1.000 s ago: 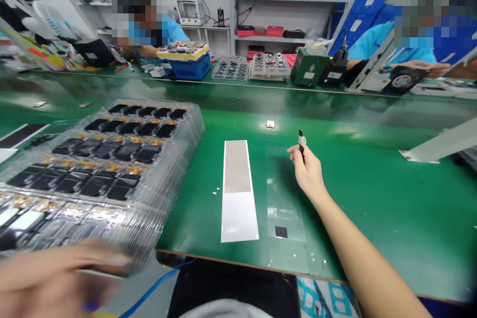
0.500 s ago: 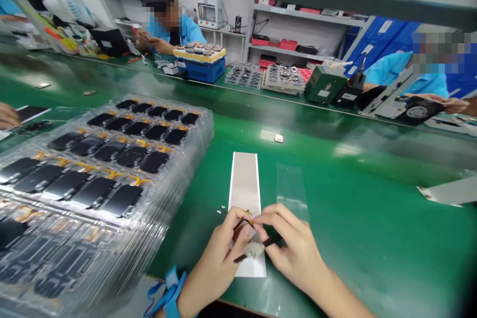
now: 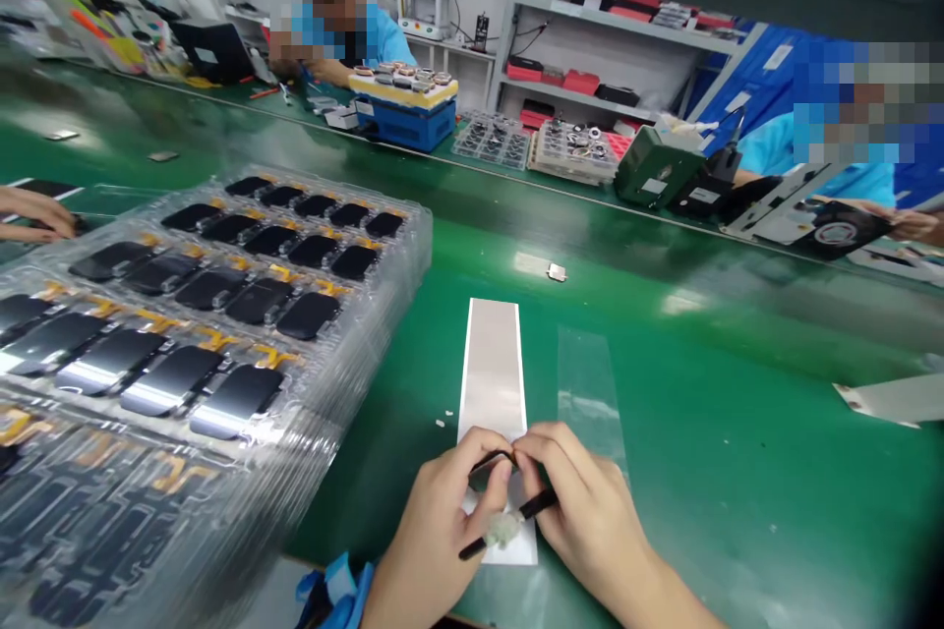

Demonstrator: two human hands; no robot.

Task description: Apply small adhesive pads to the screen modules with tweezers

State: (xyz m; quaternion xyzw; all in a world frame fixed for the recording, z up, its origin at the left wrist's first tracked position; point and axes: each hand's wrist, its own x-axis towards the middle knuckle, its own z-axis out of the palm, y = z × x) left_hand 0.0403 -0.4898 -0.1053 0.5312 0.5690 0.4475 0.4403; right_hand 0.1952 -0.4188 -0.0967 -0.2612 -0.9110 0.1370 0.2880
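- While working over the green bench (image 3: pixel 744 501), the left hand (image 3: pixel 432 531) pinches a small dark curved part (image 3: pixel 488 465) between thumb and fingertips, a blue wrist strap (image 3: pixel 335 590) at its wrist.
- Right hand (image 3: pixel 590 511) closes on a thin black rod (image 3: pixel 542 503), its fingertips touching the small part; a white fluffy tuft (image 3: pixel 502 529) sits on the rod between the hands.
- Both hands are over the lower end of a silver-grey backing strip (image 3: pixel 493 354), a clear plastic film (image 3: pixel 588 388) just beside it.
- Stacked clear trays (image 3: pixel 390 256) of black display panels (image 3: pixel 172 380) lie to the left.
- Another person's hand (image 3: pixel 36 216) lies beyond the trays; a small metal piece (image 3: pixel 557 272) lies farther up the bench.
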